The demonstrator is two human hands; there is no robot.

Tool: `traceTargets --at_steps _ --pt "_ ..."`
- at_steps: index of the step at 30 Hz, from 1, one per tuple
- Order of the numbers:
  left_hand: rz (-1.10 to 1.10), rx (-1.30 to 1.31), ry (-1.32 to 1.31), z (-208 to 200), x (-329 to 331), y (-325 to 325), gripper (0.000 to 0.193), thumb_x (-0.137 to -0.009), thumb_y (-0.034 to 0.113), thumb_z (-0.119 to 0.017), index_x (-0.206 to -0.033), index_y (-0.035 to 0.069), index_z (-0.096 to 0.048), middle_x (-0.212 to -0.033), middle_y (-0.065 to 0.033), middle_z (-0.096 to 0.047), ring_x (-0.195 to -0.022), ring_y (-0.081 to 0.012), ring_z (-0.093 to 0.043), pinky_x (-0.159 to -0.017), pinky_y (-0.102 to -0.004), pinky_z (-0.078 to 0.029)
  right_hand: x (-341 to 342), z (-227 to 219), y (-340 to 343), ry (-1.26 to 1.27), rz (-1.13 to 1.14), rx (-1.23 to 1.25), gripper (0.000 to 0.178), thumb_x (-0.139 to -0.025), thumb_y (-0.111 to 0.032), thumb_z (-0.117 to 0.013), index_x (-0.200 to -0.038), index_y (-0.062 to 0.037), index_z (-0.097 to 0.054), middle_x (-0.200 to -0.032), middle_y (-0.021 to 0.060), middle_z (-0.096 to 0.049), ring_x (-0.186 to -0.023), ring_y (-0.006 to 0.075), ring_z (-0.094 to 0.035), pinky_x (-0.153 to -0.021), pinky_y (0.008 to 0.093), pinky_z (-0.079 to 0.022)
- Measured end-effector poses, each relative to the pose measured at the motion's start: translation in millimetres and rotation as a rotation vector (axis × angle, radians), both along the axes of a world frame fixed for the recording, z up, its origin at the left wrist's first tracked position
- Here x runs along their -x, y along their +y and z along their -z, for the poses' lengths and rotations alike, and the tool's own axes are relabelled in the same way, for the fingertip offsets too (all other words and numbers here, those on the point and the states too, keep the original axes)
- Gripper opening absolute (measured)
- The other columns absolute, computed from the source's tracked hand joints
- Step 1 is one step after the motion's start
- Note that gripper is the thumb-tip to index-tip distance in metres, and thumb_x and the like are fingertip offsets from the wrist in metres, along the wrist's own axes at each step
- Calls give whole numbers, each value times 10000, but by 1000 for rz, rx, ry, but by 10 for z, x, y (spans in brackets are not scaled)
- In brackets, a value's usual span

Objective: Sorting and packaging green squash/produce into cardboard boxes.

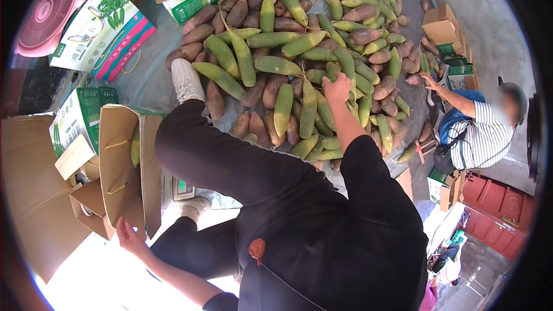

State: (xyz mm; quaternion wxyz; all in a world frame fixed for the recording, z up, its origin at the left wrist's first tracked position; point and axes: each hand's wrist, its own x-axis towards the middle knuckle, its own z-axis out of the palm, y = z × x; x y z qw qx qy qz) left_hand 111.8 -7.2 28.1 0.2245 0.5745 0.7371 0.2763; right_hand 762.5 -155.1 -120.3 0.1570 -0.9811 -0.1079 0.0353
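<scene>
A large heap of green radishes (275,39) and purple-skinned radishes (215,101) covers the ground sheet before me. My right hand (340,89) reaches into the middle of it, its fingers curled round a green radish (332,70) whose lower part they hide. At the lower left, my left hand (131,241) is empty, fingers apart, beside the near edge of an upright open cardboard box (122,181) with yellow cord handles. Inside that box a green radish (135,148) shows in part.
A scale (184,189) with a lit display stands beside the box. Printed cartons (95,20) and a pink plastic basket (53,11) are at the upper left. On the right a person in a striped shirt (481,138) reaches toward the heap, near more cartons (443,26).
</scene>
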Motion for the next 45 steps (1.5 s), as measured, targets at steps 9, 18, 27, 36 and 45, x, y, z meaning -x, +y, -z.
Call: traceTargets --at_steps 9,18,27,36,45 --pt "-37 -10 70 -60 -75 -50 239 -880 106 -548 -1084 -6 -601 -972 -97 -628 -835 -147 -569 -705 -274 -466 -569 78 -100 653 206 50 689 -625 -354 -788 -1080 94 -528 -978 187 -613 -877 279 -619 -778 383 -496" --pt "-49 -61 51 37 54 -43 236 -872 75 -544 -1084 -13 -596 -956 -96 -631 -856 -159 -578 -745 -275 -469 -347 450 -441 951 367 -479 387 -649 -253 -784 -935 -80 -588 -728 10 -529 -561 140 -468 -528 292 -387" --pt "-45 -133 -36 -65 -174 -72 201 -847 43 -557 -1033 5 -620 -971 -95 -617 -887 -171 -579 -807 -290 -456 405 -179 -18 1209 -72 -586 451 -741 -174 -712 -1159 -136 -548 -905 -60 -586 -733 63 -523 -642 241 -396" --pt "-90 -152 -45 -281 -291 -133 196 -838 48 -562 -1014 -12 -623 -961 -114 -626 -883 -176 -596 -798 -282 -460 1234 -1856 1749 1002 -1139 -568 538 -737 -23 -643 -1240 25 -458 -1120 54 -561 -1008 134 -529 -889 266 -414" --pt "-91 -151 10 -380 -351 -119 193 -836 75 -572 -1007 8 -632 -919 -113 -655 -866 -179 -631 -782 -283 -475 2690 -2328 2763 492 -1960 -375 548 -691 -176 -692 -1197 -58 -518 -1069 129 -600 -951 237 -587 -850 325 -451"
